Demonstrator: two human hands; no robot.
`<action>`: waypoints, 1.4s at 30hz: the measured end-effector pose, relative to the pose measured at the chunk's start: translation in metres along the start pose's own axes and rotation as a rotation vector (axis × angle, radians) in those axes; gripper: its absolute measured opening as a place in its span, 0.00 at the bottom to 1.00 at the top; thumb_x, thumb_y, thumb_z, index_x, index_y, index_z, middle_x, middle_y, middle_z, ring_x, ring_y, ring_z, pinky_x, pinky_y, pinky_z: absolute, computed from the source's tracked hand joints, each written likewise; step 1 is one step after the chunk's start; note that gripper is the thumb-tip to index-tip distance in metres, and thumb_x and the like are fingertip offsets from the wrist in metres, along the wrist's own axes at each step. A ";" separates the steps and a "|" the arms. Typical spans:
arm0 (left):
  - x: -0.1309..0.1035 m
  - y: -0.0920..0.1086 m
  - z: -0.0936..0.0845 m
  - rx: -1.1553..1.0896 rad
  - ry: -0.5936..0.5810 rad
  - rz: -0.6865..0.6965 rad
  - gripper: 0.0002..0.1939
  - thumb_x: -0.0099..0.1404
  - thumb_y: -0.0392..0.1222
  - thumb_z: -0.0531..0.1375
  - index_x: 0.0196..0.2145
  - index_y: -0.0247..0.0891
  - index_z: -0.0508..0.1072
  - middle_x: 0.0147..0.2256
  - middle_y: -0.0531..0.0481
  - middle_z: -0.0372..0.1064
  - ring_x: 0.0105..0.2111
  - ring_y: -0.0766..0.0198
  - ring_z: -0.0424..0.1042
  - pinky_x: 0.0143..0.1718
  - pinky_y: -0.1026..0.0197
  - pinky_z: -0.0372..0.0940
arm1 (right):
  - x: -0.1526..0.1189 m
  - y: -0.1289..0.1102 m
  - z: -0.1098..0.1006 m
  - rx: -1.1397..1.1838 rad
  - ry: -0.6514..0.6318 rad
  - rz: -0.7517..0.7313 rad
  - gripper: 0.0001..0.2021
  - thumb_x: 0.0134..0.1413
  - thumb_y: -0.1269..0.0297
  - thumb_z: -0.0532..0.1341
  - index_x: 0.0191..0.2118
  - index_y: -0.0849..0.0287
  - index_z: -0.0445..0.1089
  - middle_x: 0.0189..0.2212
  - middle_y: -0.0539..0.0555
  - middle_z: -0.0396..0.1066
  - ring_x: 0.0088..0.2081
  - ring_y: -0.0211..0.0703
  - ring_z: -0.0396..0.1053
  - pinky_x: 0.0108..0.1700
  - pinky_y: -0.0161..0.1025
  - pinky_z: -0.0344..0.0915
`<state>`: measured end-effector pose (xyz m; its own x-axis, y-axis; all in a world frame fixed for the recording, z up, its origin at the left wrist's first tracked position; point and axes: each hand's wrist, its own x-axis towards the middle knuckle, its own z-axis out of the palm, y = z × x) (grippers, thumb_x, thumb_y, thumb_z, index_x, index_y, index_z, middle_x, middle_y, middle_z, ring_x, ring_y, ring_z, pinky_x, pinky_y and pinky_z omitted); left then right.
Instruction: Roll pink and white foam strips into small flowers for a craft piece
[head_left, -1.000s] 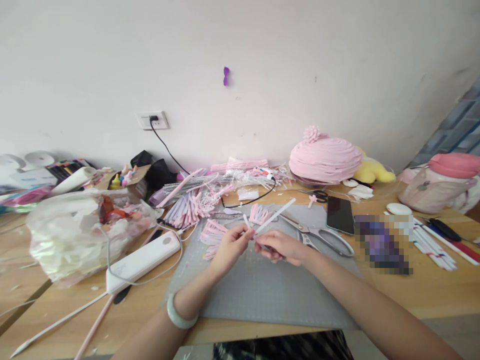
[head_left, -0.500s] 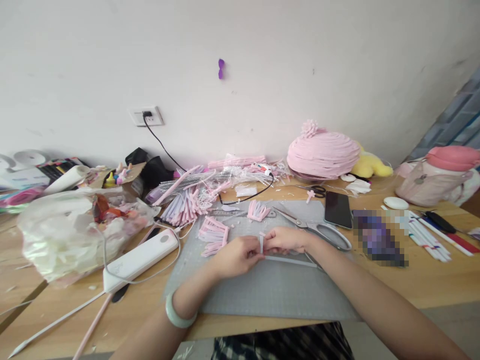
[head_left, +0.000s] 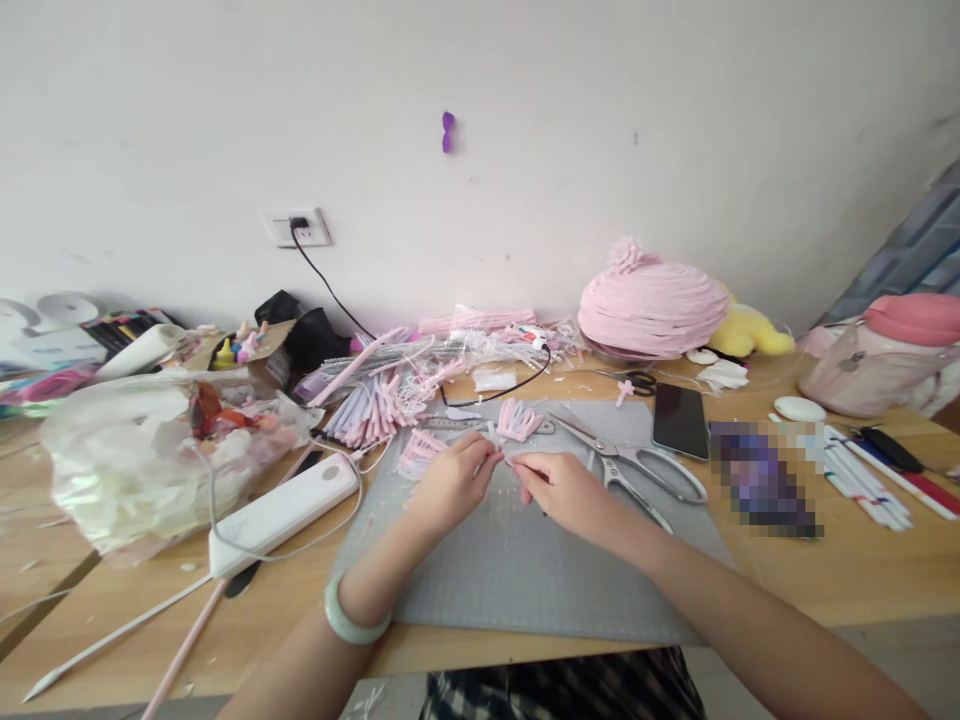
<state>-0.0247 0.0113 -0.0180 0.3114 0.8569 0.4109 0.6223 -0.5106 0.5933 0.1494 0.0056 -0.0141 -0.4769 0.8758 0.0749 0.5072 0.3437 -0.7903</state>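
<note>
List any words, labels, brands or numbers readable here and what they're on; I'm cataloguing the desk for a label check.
None can be read.
Power bank: no print visible.
Packet beside the phone: pixelated, unreadable.
Cutting mat: grid markings too faint to read.

Scissors lie on the mat, phone behind them.

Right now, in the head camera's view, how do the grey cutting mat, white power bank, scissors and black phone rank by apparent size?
1. grey cutting mat
2. white power bank
3. scissors, looking close to the power bank
4. black phone, though farther away
</note>
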 end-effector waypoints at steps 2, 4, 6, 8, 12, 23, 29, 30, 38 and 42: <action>0.000 -0.001 -0.003 0.013 0.076 0.013 0.09 0.62 0.39 0.53 0.25 0.38 0.70 0.28 0.47 0.65 0.29 0.62 0.65 0.32 0.63 0.57 | 0.000 0.000 0.000 0.108 -0.053 0.025 0.18 0.59 0.61 0.47 0.22 0.61 0.65 0.18 0.49 0.65 0.18 0.31 0.55 0.23 0.32 0.50; -0.001 0.000 -0.006 0.000 0.158 0.029 0.08 0.62 0.39 0.53 0.28 0.38 0.71 0.30 0.46 0.67 0.31 0.62 0.67 0.34 0.63 0.59 | 0.000 0.000 -0.002 0.228 -0.097 0.042 0.19 0.59 0.58 0.48 0.25 0.61 0.67 0.19 0.49 0.65 0.18 0.31 0.53 0.22 0.31 0.50; -0.001 0.002 -0.010 -0.032 0.214 0.052 0.08 0.62 0.38 0.53 0.31 0.38 0.72 0.31 0.46 0.69 0.33 0.62 0.68 0.35 0.63 0.60 | 0.001 -0.001 -0.004 0.340 -0.150 0.052 0.17 0.58 0.57 0.50 0.29 0.63 0.69 0.19 0.49 0.64 0.18 0.30 0.52 0.22 0.30 0.50; -0.001 0.004 -0.012 -0.063 0.235 0.079 0.08 0.63 0.37 0.53 0.33 0.37 0.72 0.31 0.47 0.70 0.33 0.63 0.68 0.34 0.63 0.61 | 0.003 -0.001 -0.006 0.438 -0.230 0.077 0.16 0.57 0.56 0.52 0.34 0.63 0.70 0.18 0.48 0.64 0.17 0.29 0.50 0.20 0.30 0.48; -0.003 0.011 -0.014 -0.134 0.225 0.116 0.06 0.61 0.39 0.56 0.31 0.36 0.72 0.28 0.49 0.70 0.29 0.65 0.67 0.30 0.65 0.61 | 0.006 0.002 -0.009 0.543 -0.336 0.174 0.15 0.54 0.55 0.55 0.36 0.63 0.70 0.18 0.47 0.64 0.14 0.27 0.45 0.17 0.31 0.42; -0.006 0.016 -0.017 -0.248 -0.208 0.188 0.09 0.60 0.41 0.58 0.25 0.34 0.71 0.23 0.52 0.64 0.24 0.69 0.62 0.25 0.67 0.55 | 0.018 0.017 -0.031 0.494 -0.270 0.276 0.11 0.43 0.59 0.61 0.20 0.62 0.67 0.14 0.44 0.57 0.15 0.28 0.47 0.18 0.32 0.41; -0.004 0.014 -0.015 -0.114 -0.302 0.150 0.07 0.59 0.40 0.58 0.27 0.34 0.69 0.23 0.54 0.63 0.24 0.70 0.61 0.27 0.67 0.55 | 0.016 0.018 -0.032 0.305 -0.176 0.176 0.14 0.47 0.57 0.59 0.20 0.62 0.66 0.15 0.45 0.59 0.17 0.28 0.48 0.20 0.31 0.44; -0.004 0.013 -0.014 -0.101 -0.291 0.131 0.07 0.59 0.40 0.58 0.27 0.35 0.69 0.23 0.54 0.63 0.23 0.70 0.60 0.26 0.67 0.55 | 0.016 0.019 -0.031 0.289 -0.163 0.151 0.14 0.48 0.57 0.59 0.21 0.63 0.66 0.16 0.45 0.60 0.17 0.28 0.49 0.21 0.31 0.45; -0.004 0.010 -0.015 -0.125 -0.256 0.258 0.08 0.62 0.41 0.56 0.30 0.35 0.70 0.27 0.49 0.68 0.27 0.67 0.65 0.31 0.65 0.60 | 0.015 0.018 -0.033 0.235 -0.139 0.087 0.13 0.50 0.58 0.57 0.26 0.63 0.70 0.17 0.46 0.61 0.19 0.30 0.52 0.23 0.31 0.48; -0.004 0.009 -0.014 -0.094 -0.230 0.268 0.06 0.62 0.39 0.55 0.31 0.35 0.70 0.28 0.49 0.68 0.28 0.67 0.66 0.31 0.65 0.60 | 0.014 0.016 -0.034 0.181 -0.118 0.082 0.12 0.51 0.60 0.56 0.28 0.63 0.70 0.17 0.46 0.62 0.20 0.32 0.55 0.24 0.31 0.50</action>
<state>-0.0305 0.0022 -0.0048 0.6144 0.6797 0.4007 0.4310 -0.7145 0.5511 0.1748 0.0344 -0.0050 -0.5251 0.8491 -0.0572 0.4155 0.1971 -0.8880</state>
